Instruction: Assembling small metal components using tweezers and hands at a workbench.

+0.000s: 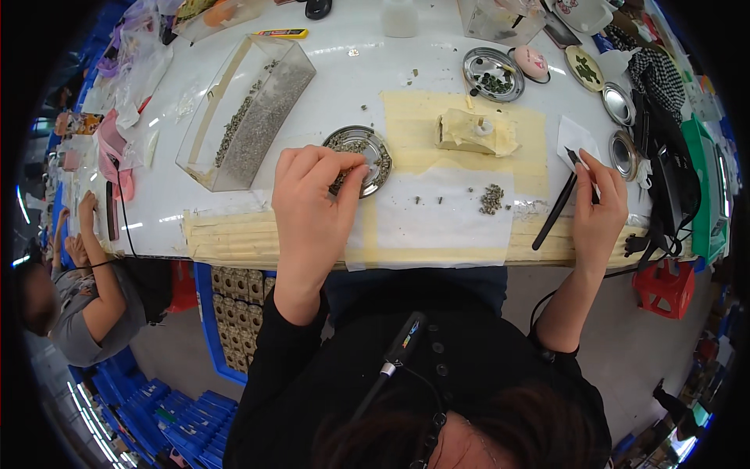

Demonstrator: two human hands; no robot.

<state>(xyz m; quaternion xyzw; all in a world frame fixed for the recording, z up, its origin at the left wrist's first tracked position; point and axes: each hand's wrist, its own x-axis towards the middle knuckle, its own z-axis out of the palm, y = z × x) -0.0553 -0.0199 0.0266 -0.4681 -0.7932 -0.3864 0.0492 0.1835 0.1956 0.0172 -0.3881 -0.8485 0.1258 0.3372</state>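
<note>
My left hand [312,203] is closed in a pinch over the right part of a round metal dish [382,178]. Small grey-green pieces [349,144] lie in that dish, and whatever is between my fingertips is too small to make out. At the right, my right hand [600,199] grips a slender black tool [553,213] that slants down to the left. A dark tip shows above its fingers, over a white slip of paper [570,134]. Between the hands, a little heap of similar pieces [491,198] rests on a white sheet [437,230], with several strays beside it.
A clear box [269,117] with more pieces stands at left. Behind the sheet sits a block wrapped in yellowish tape [473,133]. Another metal dish [493,74] holds dark green bits. Metal lids and a black bag [676,168] crowd the right. At far left another person [98,301] works.
</note>
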